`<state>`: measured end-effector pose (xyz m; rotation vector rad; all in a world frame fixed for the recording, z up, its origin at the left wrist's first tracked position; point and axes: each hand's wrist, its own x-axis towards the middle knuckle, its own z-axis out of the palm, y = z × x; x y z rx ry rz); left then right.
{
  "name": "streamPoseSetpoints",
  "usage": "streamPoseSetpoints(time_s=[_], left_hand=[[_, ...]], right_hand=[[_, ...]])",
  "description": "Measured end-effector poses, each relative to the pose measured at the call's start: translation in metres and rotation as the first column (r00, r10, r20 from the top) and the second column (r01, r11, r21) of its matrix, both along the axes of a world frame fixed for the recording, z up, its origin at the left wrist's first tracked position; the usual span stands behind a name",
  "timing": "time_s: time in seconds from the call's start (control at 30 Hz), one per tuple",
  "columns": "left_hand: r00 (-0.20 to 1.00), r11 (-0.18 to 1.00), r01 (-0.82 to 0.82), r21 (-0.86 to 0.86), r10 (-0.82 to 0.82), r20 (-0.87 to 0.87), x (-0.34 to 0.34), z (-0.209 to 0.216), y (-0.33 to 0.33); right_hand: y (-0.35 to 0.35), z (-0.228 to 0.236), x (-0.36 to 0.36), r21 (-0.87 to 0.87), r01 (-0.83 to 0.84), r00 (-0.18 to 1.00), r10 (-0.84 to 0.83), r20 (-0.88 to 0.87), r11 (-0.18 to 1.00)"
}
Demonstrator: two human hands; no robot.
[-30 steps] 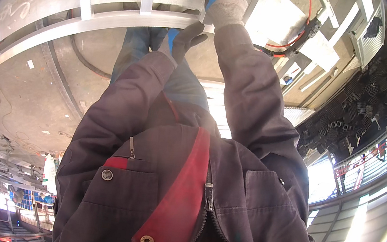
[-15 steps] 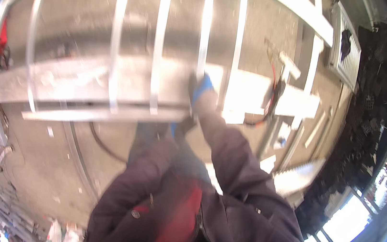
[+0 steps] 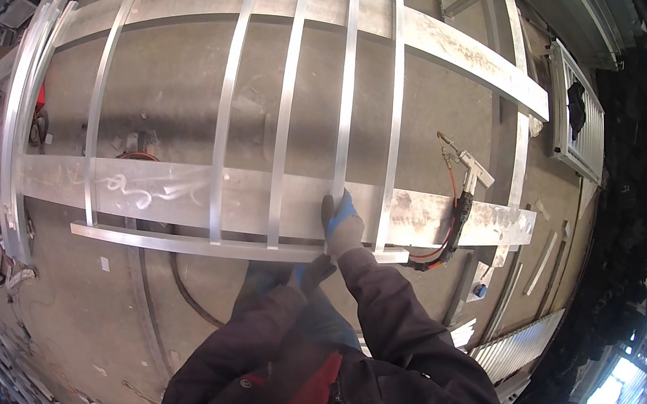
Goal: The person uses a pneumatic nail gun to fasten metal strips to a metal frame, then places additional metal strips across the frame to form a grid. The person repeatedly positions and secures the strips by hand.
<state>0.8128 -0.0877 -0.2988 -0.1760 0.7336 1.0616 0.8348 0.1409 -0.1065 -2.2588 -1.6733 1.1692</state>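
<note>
My right hand [image 3: 345, 225], in a blue and grey work glove, is closed around a long silver metal bar [image 3: 344, 99] near its lower end. Just below, my left hand [image 3: 312, 271], also gloved, is against the near metal rail [image 3: 149, 240] where that bar meets it. Its dark fingertips press together at the rail's edge, and part of the hand is hidden by the sleeve and rail. Several similar bars run away from the rail in a ladder-like frame, resting across two wide metal beams, a near one [image 3: 139, 187] and a far one [image 3: 471, 50].
A welding torch [image 3: 472, 172] with a black and red cable rests on the near beam's right part. Beyond it stand a white slatted panel [image 3: 581, 112] and a black curtain [image 3: 618, 238]. Metal lengths stack at the left [image 3: 16, 140]. A cable [image 3: 187, 294] lies on the floor.
The view has tilted, so the frame and beams appear lower and more of the far side shows. The blur has cleared. My right hand keeps hold of the same bar.
</note>
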Motion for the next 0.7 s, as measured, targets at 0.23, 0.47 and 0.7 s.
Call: streamPoseSetpoints(time_s=[0.23, 0.47, 0.7], left_hand=[[0.999, 1.000, 0.013, -0.026, -0.014, -0.039, -0.015, 0.039, 0.022], [0.999, 0.984, -0.041, -0.171, 0.047, 0.027, -0.017, 0.041, 0.020], [0.999, 0.998, -0.038, -0.045, 0.037, -0.026, -0.017, 0.046, 0.020]], right_hand=[[-0.003, 0.002, 0.002, 0.131, 0.006, 0.995, 0.007, -0.097, 0.991], [-0.008, -0.011, 0.004, 0.201, 0.006, 0.998, 0.005, -0.056, 0.980], [-0.009, -0.009, 0.001, 0.205, 0.028, 0.997, -0.011, -0.082, 0.978]])
